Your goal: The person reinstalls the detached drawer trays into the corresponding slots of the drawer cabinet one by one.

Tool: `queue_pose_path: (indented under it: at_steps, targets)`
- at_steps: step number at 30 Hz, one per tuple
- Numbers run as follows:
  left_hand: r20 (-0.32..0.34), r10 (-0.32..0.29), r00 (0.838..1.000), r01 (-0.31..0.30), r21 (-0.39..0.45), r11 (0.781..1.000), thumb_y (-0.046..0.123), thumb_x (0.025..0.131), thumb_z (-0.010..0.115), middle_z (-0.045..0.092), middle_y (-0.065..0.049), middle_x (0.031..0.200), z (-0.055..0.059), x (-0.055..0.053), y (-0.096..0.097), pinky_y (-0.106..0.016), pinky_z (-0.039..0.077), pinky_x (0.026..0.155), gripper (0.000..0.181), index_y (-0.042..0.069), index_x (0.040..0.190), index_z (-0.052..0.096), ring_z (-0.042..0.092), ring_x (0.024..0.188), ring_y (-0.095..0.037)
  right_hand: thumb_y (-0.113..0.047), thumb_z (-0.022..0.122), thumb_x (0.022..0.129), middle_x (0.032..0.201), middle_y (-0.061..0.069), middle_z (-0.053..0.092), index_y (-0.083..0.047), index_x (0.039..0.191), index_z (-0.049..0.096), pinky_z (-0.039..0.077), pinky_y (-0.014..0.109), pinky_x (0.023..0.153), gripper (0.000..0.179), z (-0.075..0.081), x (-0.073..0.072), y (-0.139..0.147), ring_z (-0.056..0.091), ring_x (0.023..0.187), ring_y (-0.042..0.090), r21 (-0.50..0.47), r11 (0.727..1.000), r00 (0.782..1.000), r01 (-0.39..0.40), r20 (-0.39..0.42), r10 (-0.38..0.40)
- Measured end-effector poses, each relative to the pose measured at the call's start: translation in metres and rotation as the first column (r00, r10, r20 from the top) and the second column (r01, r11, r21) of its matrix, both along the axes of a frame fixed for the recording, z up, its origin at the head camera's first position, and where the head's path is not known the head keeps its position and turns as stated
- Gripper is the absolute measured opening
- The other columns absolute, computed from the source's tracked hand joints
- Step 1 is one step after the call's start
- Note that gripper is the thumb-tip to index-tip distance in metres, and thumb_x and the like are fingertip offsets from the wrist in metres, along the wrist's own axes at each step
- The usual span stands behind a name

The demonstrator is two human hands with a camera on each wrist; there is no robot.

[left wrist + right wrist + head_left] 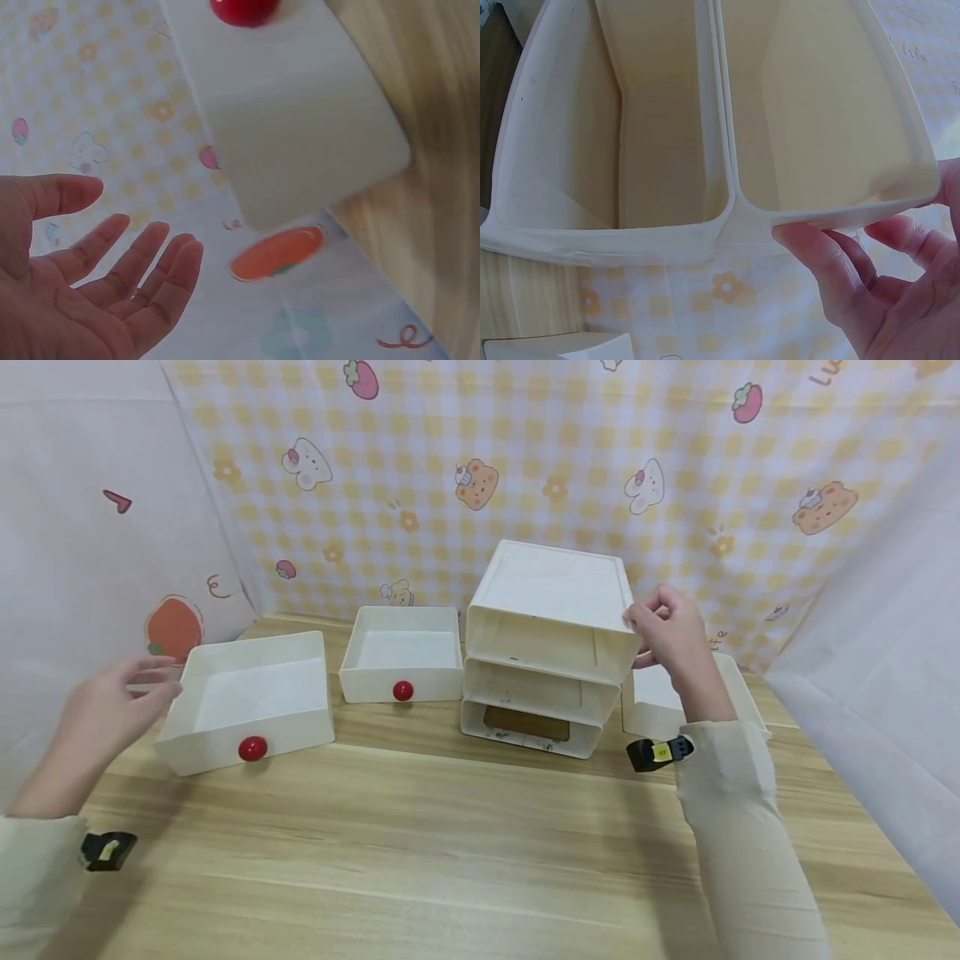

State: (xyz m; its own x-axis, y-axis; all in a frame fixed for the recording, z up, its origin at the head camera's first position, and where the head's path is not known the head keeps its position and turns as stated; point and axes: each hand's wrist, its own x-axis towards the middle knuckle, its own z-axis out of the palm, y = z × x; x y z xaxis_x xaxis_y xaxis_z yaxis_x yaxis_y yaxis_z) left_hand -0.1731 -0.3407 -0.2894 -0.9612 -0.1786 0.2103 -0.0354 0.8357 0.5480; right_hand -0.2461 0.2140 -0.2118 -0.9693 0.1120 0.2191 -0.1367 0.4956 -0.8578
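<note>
A white three-tier drawer cabinet (555, 585) stands upright at the back, its three slots facing forward without drawers. My right hand (671, 631) grips the upper right front corner of its top tier. In the right wrist view, the thumb (810, 247) lies against the side wall's front edge, with the other fingers bent beside that wall. My left hand (112, 706) hovers left of a large white drawer (292, 739) with a red knob (252, 748). Its fingers are relaxed and hold nothing. The left wrist view shows a gap between them and the drawer front (307, 135).
A smaller white drawer (375, 687) with a red knob (402, 691) sits just left of the cabinet. Another white drawer (652, 720) lies to its right, partly hidden by my right arm. Patterned cloth (555, 460) hangs behind the wooden table (420, 843).
</note>
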Motion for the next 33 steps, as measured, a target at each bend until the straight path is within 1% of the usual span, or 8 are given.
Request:
queue_pose_path:
  at_steps: [1, 4, 6, 8, 11, 13, 21, 33]
  targets:
    - [0.020, -0.002, 1.000, 0.002, 0.001, 1.000, 0.032, 0.095, 0.044, 0.047, -0.038, 0.122, -0.002, 0.000, -0.003, -0.038, 0.047, 0.064, 0.056, -0.005, 0.136, 0.038, 0.048, 0.106, -0.055, -0.022, 0.048, 0.088, 0.082, 0.004, 0.051, -0.007, 0.084, 0.042, 0.054, 0.029, 0.048, 0.016, 0.000, 0.000, 0.000, 0.059, 0.052, 0.011, -0.001, 1.000, 1.000, 0.000, -0.001, 0.000]
    - [0.065, -0.016, 0.998, 0.015, 0.013, 1.000, 0.031, 0.095, 0.045, 0.045, -0.043, 0.120, -0.011, -0.002, -0.013, -0.041, 0.049, 0.063, 0.060, -0.010, 0.136, 0.033, 0.052, 0.101, -0.054, -0.022, 0.049, 0.088, 0.081, 0.003, 0.052, -0.007, 0.084, 0.043, 0.055, 0.029, 0.048, 0.016, 0.000, 0.001, 0.000, 0.060, 0.052, 0.011, -0.003, 1.000, 1.000, 0.002, -0.004, -0.002]
    - [0.091, -0.030, 0.995, 0.027, 0.030, 0.999, 0.030, 0.095, 0.045, 0.043, -0.045, 0.120, -0.015, -0.005, -0.018, -0.034, 0.052, 0.059, 0.062, -0.014, 0.135, 0.030, 0.061, 0.088, -0.047, -0.022, 0.049, 0.087, 0.080, 0.002, 0.053, -0.008, 0.084, 0.043, 0.055, 0.029, 0.048, 0.016, 0.000, 0.001, 0.000, 0.060, 0.052, 0.012, -0.006, 1.000, 1.000, 0.008, -0.006, -0.008]
    - [0.121, -0.049, 0.991, 0.041, 0.066, 0.997, 0.030, 0.095, 0.045, 0.040, -0.047, 0.121, -0.021, -0.007, -0.024, -0.025, 0.051, 0.053, 0.064, -0.016, 0.135, 0.028, 0.067, 0.072, -0.030, -0.023, 0.049, 0.088, 0.079, 0.001, 0.054, -0.008, 0.084, 0.043, 0.055, 0.029, 0.049, 0.016, 0.000, 0.001, 0.001, 0.061, 0.053, 0.012, -0.008, 1.000, 1.000, 0.010, -0.007, -0.010]
    - [0.171, -0.063, 0.983, 0.042, 0.122, 0.992, 0.032, 0.096, 0.044, 0.034, -0.049, 0.123, -0.028, -0.007, -0.031, -0.026, 0.054, 0.054, 0.066, -0.019, 0.133, 0.025, 0.066, 0.061, -0.015, -0.023, 0.050, 0.087, 0.078, 0.000, 0.053, -0.009, 0.083, 0.044, 0.055, 0.029, 0.049, 0.016, 0.000, 0.000, 0.001, 0.061, 0.053, 0.012, -0.013, 1.000, 1.000, 0.012, -0.010, -0.012]
    - [0.193, -0.075, 0.978, 0.044, 0.159, 0.986, 0.032, 0.096, 0.044, 0.034, -0.049, 0.124, -0.034, -0.008, -0.036, -0.030, 0.056, 0.056, 0.066, -0.019, 0.133, 0.026, 0.064, 0.061, -0.010, -0.023, 0.049, 0.087, 0.079, 0.001, 0.051, -0.008, 0.084, 0.044, 0.055, 0.030, 0.049, 0.016, 0.000, 0.000, 0.001, 0.060, 0.053, 0.012, -0.010, 1.000, 1.000, 0.009, -0.009, -0.009]
    - [0.254, -0.066, 0.965, 0.015, 0.198, 0.980, 0.035, 0.095, 0.045, 0.042, -0.046, 0.117, -0.050, -0.016, -0.047, -0.040, 0.057, 0.061, 0.064, -0.019, 0.128, 0.034, 0.062, 0.067, -0.016, -0.022, 0.048, 0.088, 0.082, 0.004, 0.048, -0.007, 0.084, 0.042, 0.055, 0.030, 0.049, 0.016, -0.002, -0.001, 0.001, 0.060, 0.054, 0.014, -0.011, 1.000, 1.000, 0.004, 0.000, -0.004]
    - [0.257, -0.049, 0.965, -0.008, 0.216, 0.976, 0.032, 0.095, 0.043, 0.038, -0.046, 0.120, -0.053, -0.016, -0.047, -0.035, 0.057, 0.059, 0.063, -0.021, 0.127, 0.033, 0.058, 0.063, -0.009, -0.023, 0.049, 0.088, 0.084, 0.005, 0.048, -0.008, 0.085, 0.043, 0.055, 0.029, 0.049, 0.017, -0.001, 0.001, 0.001, 0.060, 0.055, 0.014, -0.008, 1.000, 1.000, 0.006, -0.002, -0.006]
